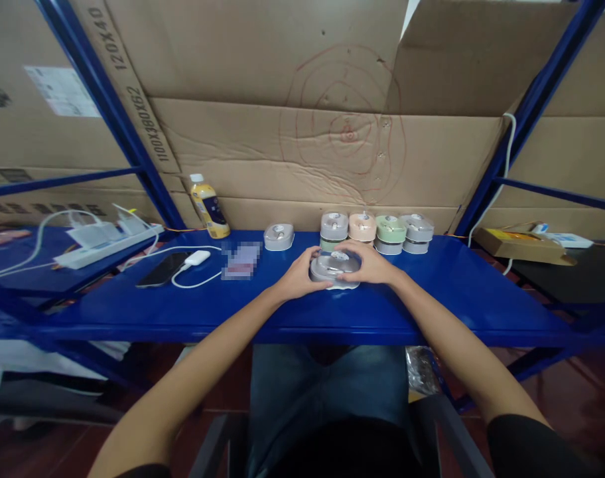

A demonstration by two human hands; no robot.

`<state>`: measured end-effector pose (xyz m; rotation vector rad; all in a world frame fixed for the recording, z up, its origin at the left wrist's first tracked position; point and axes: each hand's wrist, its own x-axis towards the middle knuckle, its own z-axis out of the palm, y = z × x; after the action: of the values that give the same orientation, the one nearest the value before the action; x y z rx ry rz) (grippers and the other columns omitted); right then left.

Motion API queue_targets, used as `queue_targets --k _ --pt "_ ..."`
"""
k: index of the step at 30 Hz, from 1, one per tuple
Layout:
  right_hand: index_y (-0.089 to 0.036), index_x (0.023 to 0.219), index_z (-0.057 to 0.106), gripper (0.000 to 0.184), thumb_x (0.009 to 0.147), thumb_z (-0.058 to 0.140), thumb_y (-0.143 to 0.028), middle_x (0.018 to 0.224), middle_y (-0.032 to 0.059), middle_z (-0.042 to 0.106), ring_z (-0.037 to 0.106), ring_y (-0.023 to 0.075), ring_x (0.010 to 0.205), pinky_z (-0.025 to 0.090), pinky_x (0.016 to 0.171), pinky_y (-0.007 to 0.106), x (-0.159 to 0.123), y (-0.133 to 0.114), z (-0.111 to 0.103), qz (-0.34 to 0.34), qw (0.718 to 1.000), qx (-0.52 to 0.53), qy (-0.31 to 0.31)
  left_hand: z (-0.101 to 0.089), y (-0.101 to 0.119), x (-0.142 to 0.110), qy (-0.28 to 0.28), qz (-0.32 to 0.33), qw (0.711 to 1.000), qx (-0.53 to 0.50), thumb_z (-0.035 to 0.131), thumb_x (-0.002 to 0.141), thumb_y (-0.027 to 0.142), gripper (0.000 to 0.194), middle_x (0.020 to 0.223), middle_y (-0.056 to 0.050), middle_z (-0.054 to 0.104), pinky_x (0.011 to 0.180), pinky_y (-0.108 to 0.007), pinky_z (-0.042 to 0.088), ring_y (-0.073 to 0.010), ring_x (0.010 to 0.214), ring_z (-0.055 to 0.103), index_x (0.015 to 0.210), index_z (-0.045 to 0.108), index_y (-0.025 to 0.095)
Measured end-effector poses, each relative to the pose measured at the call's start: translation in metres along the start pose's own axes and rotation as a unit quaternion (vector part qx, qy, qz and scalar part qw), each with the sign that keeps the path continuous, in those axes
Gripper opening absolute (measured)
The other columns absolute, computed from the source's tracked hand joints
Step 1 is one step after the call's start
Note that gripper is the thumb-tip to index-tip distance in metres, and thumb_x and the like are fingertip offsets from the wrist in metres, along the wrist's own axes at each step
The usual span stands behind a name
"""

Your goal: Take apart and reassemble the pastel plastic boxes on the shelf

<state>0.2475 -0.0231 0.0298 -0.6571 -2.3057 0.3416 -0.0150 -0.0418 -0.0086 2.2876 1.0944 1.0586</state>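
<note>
Our left hand (298, 273) and right hand (375, 265) gripped a gray box (333, 267) from its two sides, fingers curved around it. The box, with its clear, shiny top, sat near the front of the blue desk (481, 285), straight ahead of us; we could not tell whether its base touched the surface.

Just behind it stood a row of stacked boxes: gray over green (334, 224), then a peach stack (362, 226), a green stack (391, 230) and a gray stack (418, 230). To the left of the row, we had a single gray container (278, 237) apart from the others.

Farther left lay a blurred purple item (241, 260), a white charger (199, 257) with its cable and a dark phone (162, 270), with a yellow bottle (210, 207) leaning behind them. Beyond the desk, we faced cardboard (223, 133) marked with red rings (349, 135).
</note>
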Motion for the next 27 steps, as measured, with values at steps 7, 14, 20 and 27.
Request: queue_targets --k 7,14,20,27 --pt "-0.026 0.14 0.069 0.073 0.076 0.09 -0.053 0.14 0.0124 0.068 0.066 0.0343 0.129 0.051 0.114 0.056 0.004 0.003 0.008 -0.01 0.998 -0.017 -0.06 0.003 -0.004 0.0 -0.026 -0.017 0.999 -0.01 0.094 0.068 0.055 0.111 0.148 -0.021 0.061 0.116 -0.059 0.048 -0.041 0.137 0.061 0.155 0.037 0.018" --pt "-0.03 0.15 0.063 0.07 0.088 0.081 -0.056 0.147 0.0125 0.063 0.063 0.0341 0.135 0.049 0.116 0.056 0.003 0.004 0.011 0.013 0.995 -0.018 -0.102 -0.017 0.0 -0.008 -0.092 0.053 0.993 0.06 0.085 0.081 0.046 0.094 0.162 -0.02 0.049 0.125 -0.057 0.04 -0.0387 0.15 0.05 0.159 0.039 0.02" --pt "-0.031 0.158 0.055 0.077 0.09 0.078 -0.056 0.156 0.015 0.055 0.056 0.0385 0.143 0.047 0.118 0.059 0.003 -0.006 0.018 0.013 0.99 -0.055 -0.13 -0.03 0.004 -0.029 -0.079 0.04 0.991 0.104 0.082 0.087 0.048 0.087 0.161 -0.016 0.054 0.123 -0.055 0.044 -0.0367 0.147 0.054 0.16 0.042 0.022" --pt "-0.028 0.162 0.05 0.078 0.093 0.075 -0.053 0.163 0.0169 0.05 0.05 0.0391 0.148 0.043 0.12 0.06 0.003 -0.013 0.021 -0.016 0.983 -0.108 -0.146 -0.029 0.001 -0.036 -0.053 0.05 0.992 0.104 0.083 0.087 0.054 0.081 0.154 -0.016 0.06 0.118 -0.055 0.05 -0.0352 0.142 0.059 0.153 0.049 0.022"
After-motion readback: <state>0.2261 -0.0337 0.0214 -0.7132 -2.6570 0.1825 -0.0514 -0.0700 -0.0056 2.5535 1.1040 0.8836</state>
